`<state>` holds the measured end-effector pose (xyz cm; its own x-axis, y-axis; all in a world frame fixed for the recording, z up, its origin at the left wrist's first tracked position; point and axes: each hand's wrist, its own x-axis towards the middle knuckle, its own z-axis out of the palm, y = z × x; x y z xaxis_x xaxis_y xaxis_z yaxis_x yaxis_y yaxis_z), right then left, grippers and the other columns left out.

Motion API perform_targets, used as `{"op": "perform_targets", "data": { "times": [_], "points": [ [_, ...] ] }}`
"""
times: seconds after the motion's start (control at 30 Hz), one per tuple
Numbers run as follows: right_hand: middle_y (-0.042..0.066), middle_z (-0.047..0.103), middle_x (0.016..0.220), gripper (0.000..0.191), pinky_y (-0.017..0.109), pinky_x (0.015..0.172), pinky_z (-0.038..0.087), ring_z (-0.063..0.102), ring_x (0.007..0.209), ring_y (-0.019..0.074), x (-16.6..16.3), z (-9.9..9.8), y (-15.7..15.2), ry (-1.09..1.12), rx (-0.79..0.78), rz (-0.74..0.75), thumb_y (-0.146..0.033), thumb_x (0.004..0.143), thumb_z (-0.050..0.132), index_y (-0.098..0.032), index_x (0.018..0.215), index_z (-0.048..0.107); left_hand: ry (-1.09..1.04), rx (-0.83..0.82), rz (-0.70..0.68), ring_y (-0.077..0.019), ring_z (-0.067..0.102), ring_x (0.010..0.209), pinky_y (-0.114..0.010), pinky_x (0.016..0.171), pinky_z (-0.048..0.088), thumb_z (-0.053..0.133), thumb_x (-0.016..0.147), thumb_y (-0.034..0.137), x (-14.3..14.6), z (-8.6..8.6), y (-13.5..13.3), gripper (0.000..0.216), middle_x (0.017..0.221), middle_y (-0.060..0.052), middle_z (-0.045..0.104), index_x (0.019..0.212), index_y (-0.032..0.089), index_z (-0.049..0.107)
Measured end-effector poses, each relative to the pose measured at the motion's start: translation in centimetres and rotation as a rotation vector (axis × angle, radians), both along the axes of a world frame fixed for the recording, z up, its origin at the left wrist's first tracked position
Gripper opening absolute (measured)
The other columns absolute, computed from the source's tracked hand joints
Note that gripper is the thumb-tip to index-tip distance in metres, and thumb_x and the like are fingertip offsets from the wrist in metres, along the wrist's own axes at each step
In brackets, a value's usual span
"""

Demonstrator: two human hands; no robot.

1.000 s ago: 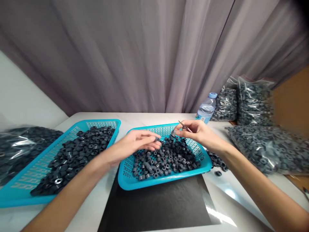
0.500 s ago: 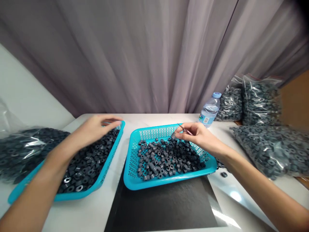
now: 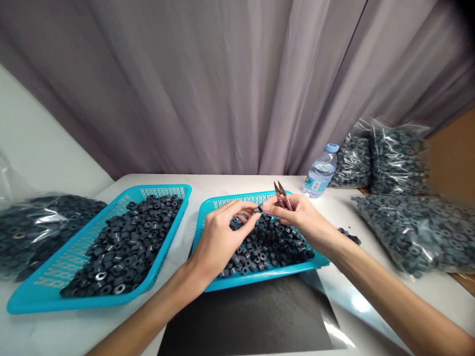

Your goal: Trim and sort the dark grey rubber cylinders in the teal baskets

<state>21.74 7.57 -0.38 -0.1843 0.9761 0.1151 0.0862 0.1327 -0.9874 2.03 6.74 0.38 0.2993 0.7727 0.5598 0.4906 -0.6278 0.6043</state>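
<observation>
Both hands meet above the right-hand turquoise basket (image 3: pixel 256 282), which holds many small dark grey ring-shaped pieces (image 3: pixel 260 257). My left hand (image 3: pixel 226 230) is closed, pinching one small dark ring-shaped piece (image 3: pixel 259 210) between thumb and fingertips. My right hand (image 3: pixel 297 212) has thread snips (image 3: pixel 282 197) tucked in it, their two pointed blades apart and facing up. Its thumb and finger reach the same small piece from the right; whether they grip it too, I cannot tell.
A second turquoise basket (image 3: pixel 187 202) with similar pieces stands left, beside a filled plastic bag (image 3: pixel 48 227). A water bottle (image 3: pixel 321 170) and filled clear bags (image 3: pixel 401 158) stand at the back right. Another bag (image 3: pixel 415 232) lies in front of them. A black mat (image 3: pixel 245 321) lies under the right basket.
My left hand has moved right, from over the left basket to the small piece at my right fingertips. The snips have turned more upright, their blades now showing apart.
</observation>
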Motion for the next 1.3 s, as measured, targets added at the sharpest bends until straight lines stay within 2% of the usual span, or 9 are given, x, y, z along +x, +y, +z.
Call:
{"op": "perform_targets", "data": {
  "times": [0.23, 0.5, 0.7, 0.83, 0.97, 1.13, 1.3],
  "points": [
    [0.001, 0.065, 0.084, 0.032, 0.027, 0.059, 0.032, 0.048, 0.068, 0.0124, 0.0, -0.1, 0.0, 0.069, -0.071, 0.016, -0.049, 0.073, 0.079, -0.019, 0.081, 0.071, 0.084, 0.108, 0.046, -0.0134, 0.067, 0.075, -0.028, 0.08, 0.056, 0.068, 0.09, 0.019, -0.1, 0.1, 0.1, 0.009, 0.091, 0.001, 0.072, 0.099, 0.021, 0.07],
    [0.001, 0.063, 0.077, 0.031, 0.028, 0.064, 0.036, 0.051, 0.073, 0.0153, -0.7, 0.8, -0.6, -0.043, -0.076, 0.09, -0.048, 0.072, 0.079, -0.019, 0.076, 0.07, 0.125, 0.191, 0.032, -0.0123, 0.068, 0.078, -0.025, 0.081, 0.055, 0.064, 0.089, 0.01, 0.0, 0.1, -0.3, 0.017, 0.095, 0.001, 0.072, 0.103, 0.021, 0.065],
    [0.0, 0.061, 0.077, 0.031, 0.029, 0.073, 0.04, 0.052, 0.074, 0.0145, -0.3, 0.4, -0.3, 0.0, 0.049, 0.08, -0.048, 0.078, 0.076, -0.018, 0.078, 0.067, 0.115, 0.236, 0.048, -0.0123, 0.064, 0.073, -0.026, 0.076, 0.056, 0.066, 0.085, 0.008, 0.0, -0.1, -0.3, 0.019, 0.086, 0.001, 0.066, 0.1, 0.019, 0.068],
    [0.0, 0.062, 0.079, 0.034, 0.03, 0.077, 0.043, 0.055, 0.077, 0.0151, -0.2, 0.1, 0.0, 0.056, 0.046, 0.09, -0.046, 0.073, 0.081, -0.018, 0.083, 0.065, 0.079, 0.186, 0.044, -0.0116, 0.065, 0.072, -0.025, 0.076, 0.056, 0.067, 0.085, 0.009, 0.1, -0.2, -0.2, 0.018, 0.087, 0.001, 0.068, 0.099, 0.019, 0.071],
    [0.001, 0.067, 0.083, 0.041, 0.031, 0.081, 0.044, 0.059, 0.081, 0.0168, -0.2, 0.2, 0.0, 0.087, -0.033, 0.074, -0.045, 0.068, 0.086, -0.017, 0.093, 0.069, 0.012, 0.039, 0.018, -0.0114, 0.068, 0.072, -0.024, 0.075, 0.057, 0.069, 0.084, 0.013, 0.3, 0.0, -0.1, 0.017, 0.089, 0.001, 0.071, 0.099, 0.02, 0.073],
    [0.001, 0.068, 0.085, 0.033, 0.031, 0.084, 0.043, 0.059, 0.085, 0.0171, 0.1, 0.4, 0.1, 0.072, 0.022, 0.131, -0.048, 0.076, 0.08, -0.018, 0.088, 0.072, -0.078, -0.151, -0.011, -0.0135, 0.071, 0.076, -0.025, 0.078, 0.06, 0.073, 0.085, 0.022, 0.3, 0.6, -0.1, 0.015, 0.09, 0.0, 0.075, 0.099, 0.019, 0.074],
    [0.001, 0.066, 0.084, 0.033, 0.03, 0.083, 0.041, 0.056, 0.084, 0.0165, 0.5, 0.1, 0.1, 0.038, 0.074, 0.155, -0.051, 0.079, 0.077, -0.018, 0.083, 0.071, -0.118, -0.246, -0.031, -0.0145, 0.072, 0.08, -0.026, 0.081, 0.06, 0.075, 0.085, 0.031, 0.2, 0.8, -0.2, 0.019, 0.096, 0.0, 0.077, 0.102, 0.022, 0.075]
  ]
}}
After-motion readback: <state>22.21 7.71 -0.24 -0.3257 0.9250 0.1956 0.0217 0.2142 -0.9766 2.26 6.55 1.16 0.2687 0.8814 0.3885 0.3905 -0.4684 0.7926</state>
